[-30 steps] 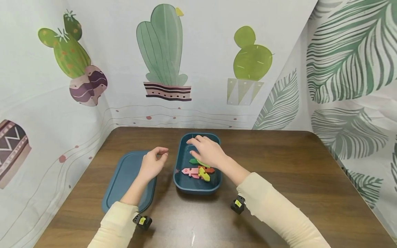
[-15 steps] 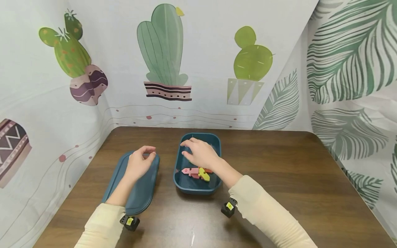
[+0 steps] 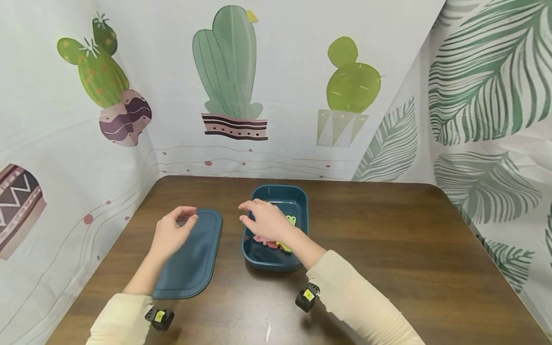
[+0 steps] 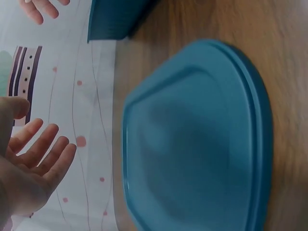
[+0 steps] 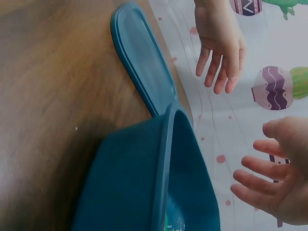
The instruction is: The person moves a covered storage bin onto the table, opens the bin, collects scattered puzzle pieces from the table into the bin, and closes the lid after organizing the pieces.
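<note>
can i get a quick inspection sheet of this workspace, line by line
surface: dark wood-grain table, bare to the right of the box
job's things: open blue box near the middle, holding small coloured pieces in pink, yellow and green; its blue lid lies flat on the table left of the box, apart from it
clutter: nothing seen
grippers: left hand above the lid's left side, fingers relaxed, holding nothing; right hand over the box's left rim, fingers spread, holding nothing
cables: nothing seen; a small black camera unit on each wrist
surroundings: white fabric backdrop printed with cacti and green leaves
</note>
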Tool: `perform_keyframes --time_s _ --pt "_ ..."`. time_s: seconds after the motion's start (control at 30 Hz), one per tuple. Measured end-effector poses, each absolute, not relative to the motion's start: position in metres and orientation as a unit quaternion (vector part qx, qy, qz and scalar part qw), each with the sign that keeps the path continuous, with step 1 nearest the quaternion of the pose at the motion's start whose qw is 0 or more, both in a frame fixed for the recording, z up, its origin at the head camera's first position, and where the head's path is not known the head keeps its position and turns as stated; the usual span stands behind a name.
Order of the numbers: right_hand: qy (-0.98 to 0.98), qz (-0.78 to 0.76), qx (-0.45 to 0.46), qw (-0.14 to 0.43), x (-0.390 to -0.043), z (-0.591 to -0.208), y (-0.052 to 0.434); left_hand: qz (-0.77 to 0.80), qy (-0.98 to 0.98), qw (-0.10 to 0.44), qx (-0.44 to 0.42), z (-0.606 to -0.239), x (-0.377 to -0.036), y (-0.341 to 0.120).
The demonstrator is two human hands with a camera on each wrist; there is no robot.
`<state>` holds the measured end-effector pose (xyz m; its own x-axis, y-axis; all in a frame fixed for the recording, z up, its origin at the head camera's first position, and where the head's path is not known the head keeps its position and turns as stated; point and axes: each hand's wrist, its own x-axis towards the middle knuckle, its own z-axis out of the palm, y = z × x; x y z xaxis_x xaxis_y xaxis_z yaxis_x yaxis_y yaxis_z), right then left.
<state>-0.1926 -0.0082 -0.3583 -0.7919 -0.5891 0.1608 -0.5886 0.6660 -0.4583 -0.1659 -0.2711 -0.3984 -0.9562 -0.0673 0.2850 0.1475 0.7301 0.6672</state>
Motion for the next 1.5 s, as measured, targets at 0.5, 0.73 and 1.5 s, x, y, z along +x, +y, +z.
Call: perform_keyframes --time_s 0.5,0.73,1.5 --pt "0.894 -0.305 -0.327 0.025 -0.174 -0.359 -0.035 -0.329 -0.942 0.056 -0.036 -0.398 -0.154 -0.302" --pt "0.895 -0.323 -0.307 0.031 -0.165 -0.362 -0.05 -0.311 -0.95 0.029 -0.026 -0.397 -0.152 -0.313" --pt "0.909 -0.316 -0.252 0.099 -0.139 -0.386 -0.085 -0.263 -0.964 -0.013 0.032 -0.403 -0.147 -0.345"
